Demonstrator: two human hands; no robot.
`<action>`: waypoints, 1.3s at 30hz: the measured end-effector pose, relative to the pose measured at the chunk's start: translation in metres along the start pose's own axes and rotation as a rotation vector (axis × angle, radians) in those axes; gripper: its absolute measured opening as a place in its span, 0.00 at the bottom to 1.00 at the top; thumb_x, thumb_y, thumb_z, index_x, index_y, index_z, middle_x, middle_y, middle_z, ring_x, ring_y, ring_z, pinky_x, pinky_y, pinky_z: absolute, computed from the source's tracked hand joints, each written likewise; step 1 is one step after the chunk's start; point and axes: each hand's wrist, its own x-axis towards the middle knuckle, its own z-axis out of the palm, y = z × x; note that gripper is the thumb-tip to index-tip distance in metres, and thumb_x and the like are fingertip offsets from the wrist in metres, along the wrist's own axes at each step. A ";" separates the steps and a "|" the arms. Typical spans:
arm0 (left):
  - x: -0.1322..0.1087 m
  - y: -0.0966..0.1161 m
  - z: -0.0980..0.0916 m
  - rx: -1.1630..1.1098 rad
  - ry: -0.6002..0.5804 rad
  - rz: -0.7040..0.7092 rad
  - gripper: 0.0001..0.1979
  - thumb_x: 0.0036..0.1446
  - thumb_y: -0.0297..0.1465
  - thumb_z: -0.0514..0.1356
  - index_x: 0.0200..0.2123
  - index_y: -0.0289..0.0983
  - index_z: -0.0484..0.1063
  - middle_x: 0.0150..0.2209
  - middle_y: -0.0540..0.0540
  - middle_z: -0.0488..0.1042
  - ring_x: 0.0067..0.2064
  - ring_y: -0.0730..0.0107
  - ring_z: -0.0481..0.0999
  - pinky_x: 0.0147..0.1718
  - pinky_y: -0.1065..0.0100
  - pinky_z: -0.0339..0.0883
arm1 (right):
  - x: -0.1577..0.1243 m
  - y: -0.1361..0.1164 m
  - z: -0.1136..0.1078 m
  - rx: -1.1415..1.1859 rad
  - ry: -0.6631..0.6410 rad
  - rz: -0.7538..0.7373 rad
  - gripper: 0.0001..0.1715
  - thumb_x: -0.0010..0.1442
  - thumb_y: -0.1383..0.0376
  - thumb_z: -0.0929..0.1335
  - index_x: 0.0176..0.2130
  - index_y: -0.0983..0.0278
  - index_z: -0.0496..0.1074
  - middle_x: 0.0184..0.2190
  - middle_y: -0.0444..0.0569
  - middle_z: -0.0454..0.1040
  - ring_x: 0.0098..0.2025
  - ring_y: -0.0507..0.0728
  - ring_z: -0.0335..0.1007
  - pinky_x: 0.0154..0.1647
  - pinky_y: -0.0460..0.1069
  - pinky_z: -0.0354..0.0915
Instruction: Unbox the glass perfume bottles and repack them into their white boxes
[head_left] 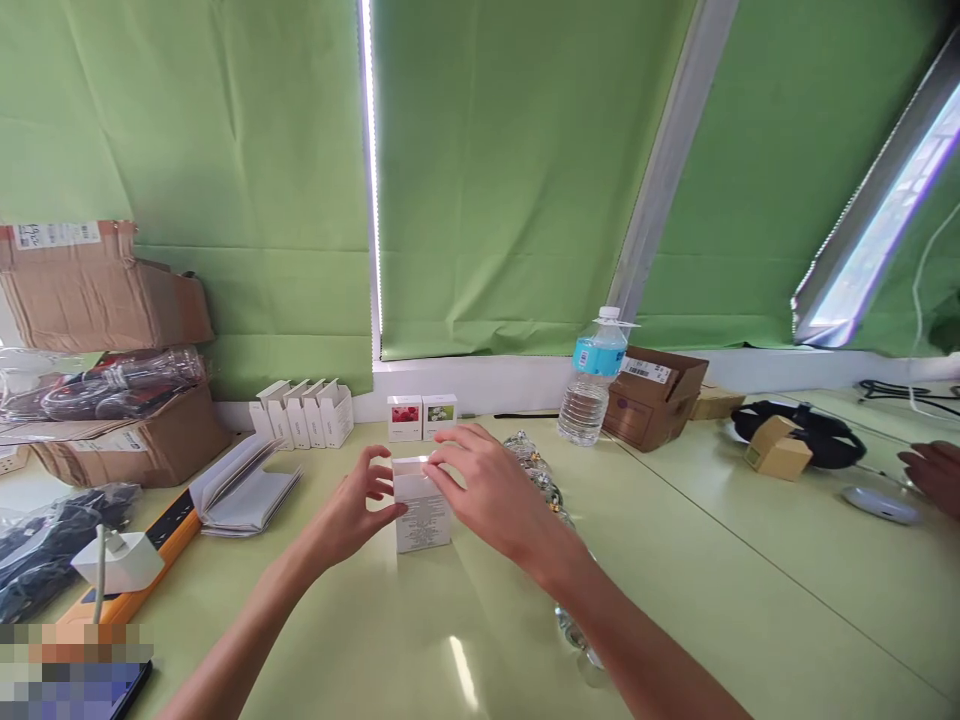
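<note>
well, from over here, a fair bit looks done already: a row of white cartons (304, 415) stands upright at the back of the bench (675, 600), with two picture-fronted cartons (422, 416) just beside them. a line of small glass pieces (536, 468) with gold-coloured tops lies out along the bench, partly hidden behind the person's right hand (487, 490), and a stack of folded leaflets (244, 487) sits off to the left. one white carton (422, 520), printed with small text, stands upright on the bench between the hands. the left hand (352, 505) comes at it from the left, fingers curved against its upper corner, while the right hand lies over its top with the fingers spread. both look half open, and i can't tell whether they really grip it. further off stand a water bottle (592, 380) and a cardboard box (654, 400), and a co-worker's hand (934, 475) shows at the right edge.
</note>
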 end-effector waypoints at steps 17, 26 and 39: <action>-0.021 0.084 -0.003 0.458 0.108 0.269 0.16 0.64 0.44 0.53 0.52 0.48 0.67 0.50 0.48 0.74 0.48 0.60 0.74 0.43 0.64 0.69 | -0.070 0.022 -0.126 0.132 -0.399 0.515 0.16 0.59 0.51 0.68 0.37 0.59 0.78 0.33 0.46 0.77 0.32 0.56 0.72 0.29 0.47 0.63; -0.037 0.092 0.027 0.435 -0.362 0.096 0.16 0.64 0.45 0.49 0.47 0.48 0.70 0.40 0.49 0.76 0.40 0.63 0.75 0.38 0.64 0.67 | -0.187 0.082 -0.084 0.286 -0.561 0.870 0.32 0.51 0.54 0.73 0.54 0.58 0.66 0.35 0.45 0.75 0.38 0.57 0.69 0.34 0.47 0.62; -0.049 0.073 0.076 0.412 -0.571 0.018 0.15 0.61 0.41 0.52 0.50 0.47 0.69 0.44 0.48 0.75 0.42 0.61 0.74 0.39 0.63 0.65 | -0.188 0.072 -0.044 0.572 -0.482 0.777 0.13 0.48 0.66 0.73 0.34 0.64 0.67 0.25 0.37 0.62 0.27 0.48 0.54 0.24 0.43 0.49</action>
